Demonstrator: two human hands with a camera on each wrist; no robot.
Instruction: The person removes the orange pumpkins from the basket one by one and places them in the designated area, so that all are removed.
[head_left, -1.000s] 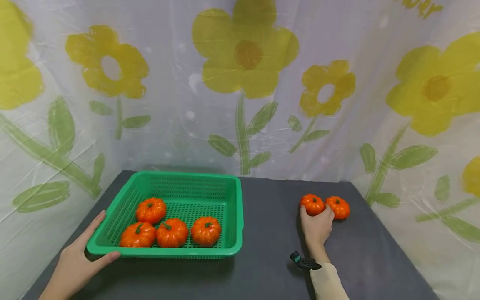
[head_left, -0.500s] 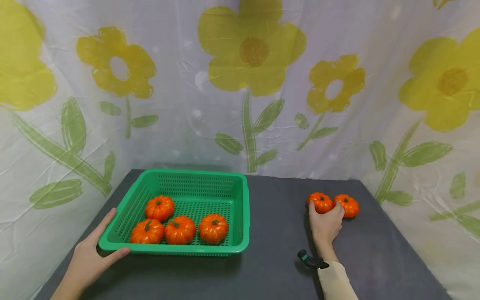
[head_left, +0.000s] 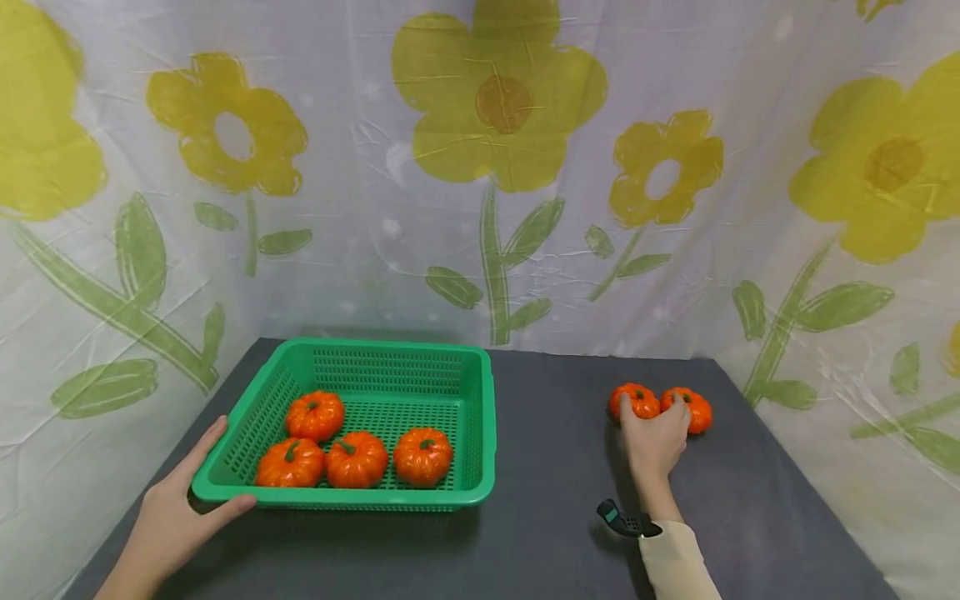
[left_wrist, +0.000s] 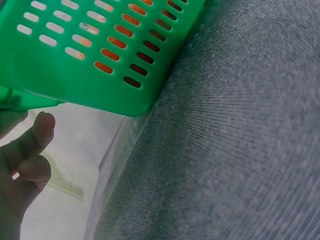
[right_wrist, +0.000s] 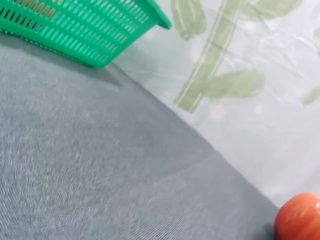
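Note:
In the head view, my left hand (head_left: 168,517) is at the near left corner of a green basket (head_left: 480,498), with the thumb along the front rim and a finger along the left side. The left wrist view shows other fingers (left_wrist: 44,131) hanging loosely below the rim. Several orange pumpkins (head_left: 423,458) lie inside the basket. At the right, my right hand (head_left: 654,446) is over the near side of two more pumpkins, a left one (head_left: 643,403) and a right one (head_left: 699,410). Its thumb and finger are spread in front of them; fingertip contact is unclear.
A dark table (head_left: 547,467) carries everything. White sheeting (head_left: 360,250) painted with yellow flowers encloses it at the back and sides. A black strap (head_left: 626,521) sits at my right wrist. Dark tabletop lies between the basket and the right-hand pumpkins.
My right hand has shifted slightly right and up relative to the two pumpkins, which stay side by side. My left hand keeps its place at the basket. The whole head view has swung a little.

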